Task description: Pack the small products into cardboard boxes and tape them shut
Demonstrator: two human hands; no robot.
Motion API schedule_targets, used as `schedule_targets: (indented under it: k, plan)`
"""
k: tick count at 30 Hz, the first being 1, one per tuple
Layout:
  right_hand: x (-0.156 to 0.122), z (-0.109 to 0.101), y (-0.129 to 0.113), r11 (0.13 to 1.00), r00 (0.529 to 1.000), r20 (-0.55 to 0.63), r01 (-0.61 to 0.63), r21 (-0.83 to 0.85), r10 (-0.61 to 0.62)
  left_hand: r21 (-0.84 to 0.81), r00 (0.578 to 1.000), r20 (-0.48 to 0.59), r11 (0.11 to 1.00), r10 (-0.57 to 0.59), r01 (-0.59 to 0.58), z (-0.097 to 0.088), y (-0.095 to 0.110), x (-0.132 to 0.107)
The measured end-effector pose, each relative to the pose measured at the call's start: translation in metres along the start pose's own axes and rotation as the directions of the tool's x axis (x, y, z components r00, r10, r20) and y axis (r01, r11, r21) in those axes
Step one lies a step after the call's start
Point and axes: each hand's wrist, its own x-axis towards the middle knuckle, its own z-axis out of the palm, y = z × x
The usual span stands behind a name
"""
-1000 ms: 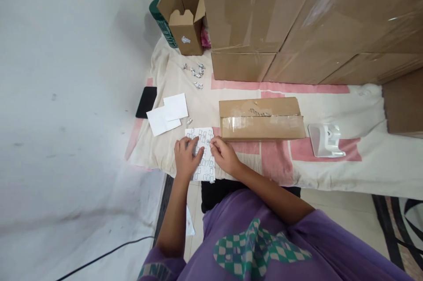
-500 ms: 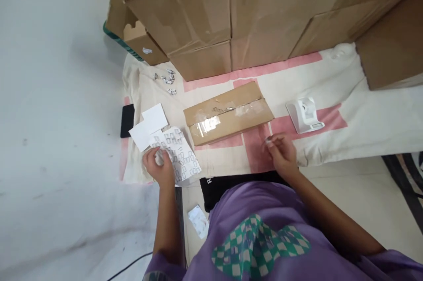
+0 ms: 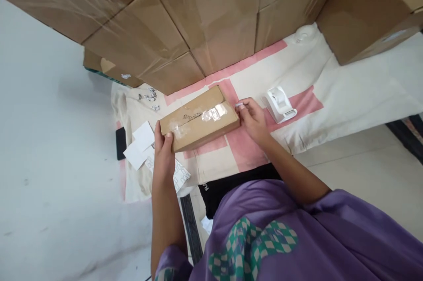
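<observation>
A flat cardboard box with clear tape along its seam and dark scribbled marks lies on the cloth before me. My left hand is closed on its left end, thumb on top. At the right end, my right hand pinches a small whitish piece, too small to name, close beside the box edge. Below my left forearm, a sheet with printed outlines is partly covered. To the right of my right hand stands a white tape dispenser.
Large taped cartons are stacked along the back. Crumpled silvery bits lie at the back left, near an open carton. Blank white cards and a black phone-like slab lie at the left. A white roll sits at the back right.
My left hand has left the printed sheet and taken hold of the box's left end. My right hand has moved up to the box's right end with the small piece. The view has shifted.
</observation>
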Motion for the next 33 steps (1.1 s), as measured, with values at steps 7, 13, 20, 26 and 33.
schedule_targets:
  k: [7,13,20,26,33]
  plan:
    - [-0.027,0.008,0.015,0.996,0.999,0.008,-0.032,0.086,0.031,-0.197,0.995,0.062,0.976,-0.085,0.095,0.003,0.013,0.036]
    - [-0.026,0.01,0.014,0.999,0.999,-0.023,-0.034,-0.038,0.033,-0.196,0.994,0.058,0.975,-0.095,0.104,0.003,0.015,0.03]
    - [-0.023,0.006,0.02,0.998,0.999,0.035,0.03,-0.061,-0.028,-0.132,0.995,0.083,0.989,-0.055,0.066,0.001,0.013,0.032]
    - [-0.029,0.002,0.024,0.979,0.994,0.009,0.106,-0.173,-0.106,-0.36,0.989,0.045,0.921,-0.139,0.146,0.004,0.019,0.032]
    - [-0.031,0.004,0.015,0.939,0.965,-0.071,0.225,-0.26,-0.251,-0.374,0.988,0.012,0.916,-0.151,0.144,0.006,0.021,0.03]
